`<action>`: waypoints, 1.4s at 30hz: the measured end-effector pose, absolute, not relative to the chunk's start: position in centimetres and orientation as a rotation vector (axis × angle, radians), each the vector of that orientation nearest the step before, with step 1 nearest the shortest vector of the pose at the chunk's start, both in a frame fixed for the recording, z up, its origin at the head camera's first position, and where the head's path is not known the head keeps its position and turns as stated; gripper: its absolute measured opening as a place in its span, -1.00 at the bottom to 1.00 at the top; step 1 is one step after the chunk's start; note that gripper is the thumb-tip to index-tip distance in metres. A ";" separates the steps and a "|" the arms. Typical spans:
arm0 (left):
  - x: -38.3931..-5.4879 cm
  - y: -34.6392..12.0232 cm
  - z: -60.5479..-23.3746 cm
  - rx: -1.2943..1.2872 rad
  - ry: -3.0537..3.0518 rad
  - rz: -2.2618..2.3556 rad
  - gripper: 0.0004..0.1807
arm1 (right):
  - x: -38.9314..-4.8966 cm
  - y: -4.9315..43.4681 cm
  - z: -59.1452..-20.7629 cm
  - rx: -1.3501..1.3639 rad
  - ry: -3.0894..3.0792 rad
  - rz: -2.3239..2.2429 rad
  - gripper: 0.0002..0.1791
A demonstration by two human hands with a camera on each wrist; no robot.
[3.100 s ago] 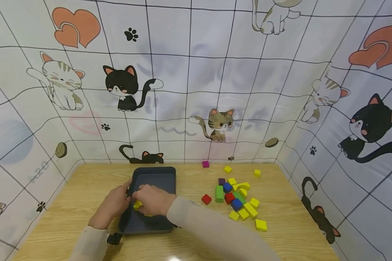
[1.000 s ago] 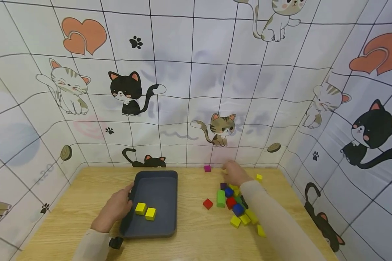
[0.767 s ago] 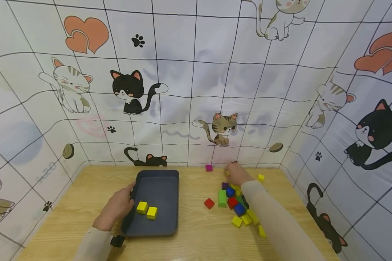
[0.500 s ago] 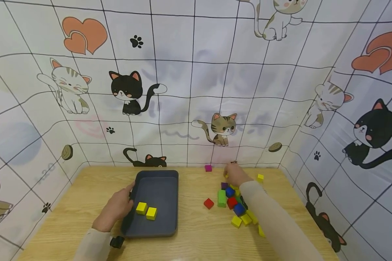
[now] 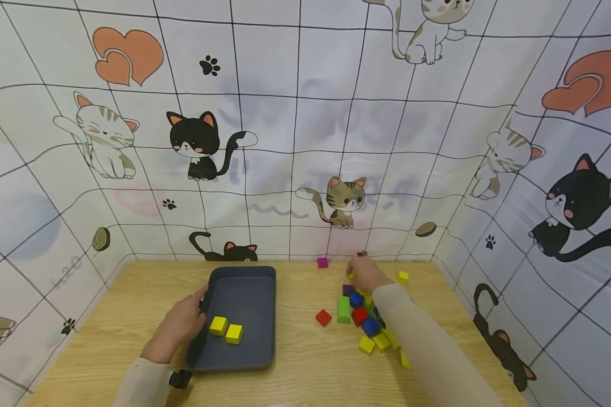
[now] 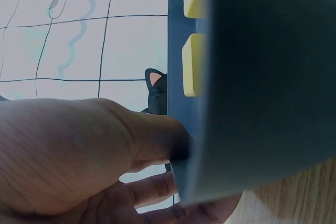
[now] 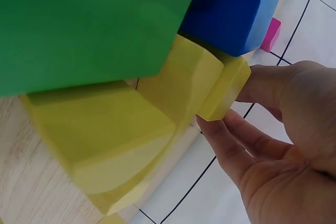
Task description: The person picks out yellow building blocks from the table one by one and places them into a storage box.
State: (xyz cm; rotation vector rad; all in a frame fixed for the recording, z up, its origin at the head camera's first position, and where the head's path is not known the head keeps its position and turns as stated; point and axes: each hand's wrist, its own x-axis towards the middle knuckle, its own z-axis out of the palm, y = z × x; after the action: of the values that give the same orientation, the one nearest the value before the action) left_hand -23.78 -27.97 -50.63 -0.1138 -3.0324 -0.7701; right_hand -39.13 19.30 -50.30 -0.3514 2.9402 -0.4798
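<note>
A dark grey rectangular tray [image 5: 244, 297] lies on the table, holding two yellow blocks [image 5: 234, 334]. My left hand [image 5: 177, 328] grips its left rim, thumb over the edge and fingers outside, as the left wrist view shows. At the far side of a pile of coloured blocks, my right hand [image 5: 368, 274] pinches a yellow block [image 7: 228, 90] between thumb and fingers; in the head view the hand mostly covers it. The pile has a green block [image 5: 343, 310], a blue block [image 5: 371, 326], a red block [image 5: 359, 316], a purple block [image 5: 347, 290] and several yellow ones.
A loose red block [image 5: 323, 317] lies between tray and pile. Near the back edge sit a magenta block [image 5: 322, 263] and a lone yellow block [image 5: 403, 276]. A cat-printed cloth [image 5: 265, 186] walls the wooden table [image 5: 305, 373] at back and sides.
Around three seconds ago my right hand was inside the tray at a yellow block. It has since left it there and moved right to the far yellow block. My left hand stays on the tray.
</note>
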 end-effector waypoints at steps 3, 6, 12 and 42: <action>-23.7 -28.0 -50.6 -0.120 -3.037 -0.771 -0.16 | -39.2 19.3 -50.4 -0.354 2.943 -0.487 -0.73; -23.7 -27.9 -50.6 -0.125 -3.037 -0.770 -0.17 | -39.1 19.2 -50.4 -0.366 2.954 -0.487 -0.71; -23.8 -28.0 -50.6 -0.130 -3.038 -0.757 -0.17 | -38.5 18.4 -49.9 -0.407 2.976 -0.491 -0.67; -23.6 -27.9 -50.2 -0.112 -3.048 -0.780 -0.16 | -29.9 6.4 -46.8 -1.173 2.927 -0.544 -0.68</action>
State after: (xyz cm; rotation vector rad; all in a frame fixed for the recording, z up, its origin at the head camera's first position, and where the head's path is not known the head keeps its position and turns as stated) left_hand -23.62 -27.88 -50.18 -0.1120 -3.0480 -0.7800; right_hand -29.90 6.37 -46.77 -1.1731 2.9271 -0.5442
